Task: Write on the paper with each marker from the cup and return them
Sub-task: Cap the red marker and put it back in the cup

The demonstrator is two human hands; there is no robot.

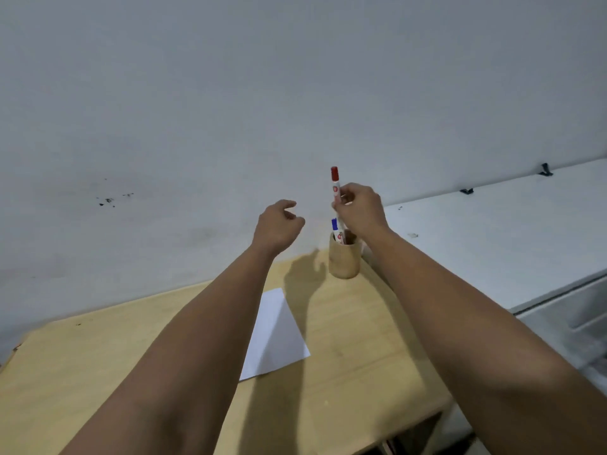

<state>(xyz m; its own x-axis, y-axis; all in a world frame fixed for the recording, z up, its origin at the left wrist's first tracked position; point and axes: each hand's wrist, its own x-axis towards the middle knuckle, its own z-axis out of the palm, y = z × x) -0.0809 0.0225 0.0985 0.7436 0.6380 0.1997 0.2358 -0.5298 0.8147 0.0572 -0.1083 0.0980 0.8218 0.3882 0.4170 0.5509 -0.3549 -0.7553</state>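
Just right of the frame's centre, our right hand [359, 208] pinches the red-capped marker [336, 200] between thumb and fingertips, gripping its white barrel at the middle. The marker stands nearly upright, its red cap on top against the wall and a small red label below the cap; its lower end dips toward the mouth of the cup [345, 257]. Our left hand [277, 226] hangs to the left of it, at about the same height, fingers loosely curled and holding nothing, apart from both marker and cup.

The cup is a pale wooden cylinder standing directly below the right hand, near the far edge of the desk [354, 356]. A blue-capped marker [335, 226] pokes up from it, white-barrelled as well. What else sits inside we cannot tell.

The paper [276, 336] lies flat on the light wooden desk in the lower centre, a blank white sheet turned at an angle, between our forearms and well apart from the cup.
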